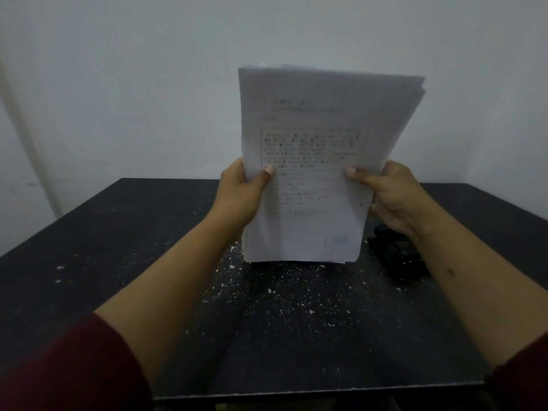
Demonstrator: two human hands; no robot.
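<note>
A stack of white printed paper sheets (314, 143) stands upright, its bottom edge resting on the black table (118, 238). My left hand (240, 191) grips the stack's left edge, thumb on the front sheet. My right hand (391, 194) grips the right edge, thumb on the front as well. The sheets' top edges are slightly uneven and fan out at the upper right. Text on the front page is blurred.
A black device, perhaps a stapler or hole punch (397, 253), lies on the table right of the stack, partly under my right wrist. White flecks are scattered over the table's middle. A pale wall stands behind the table.
</note>
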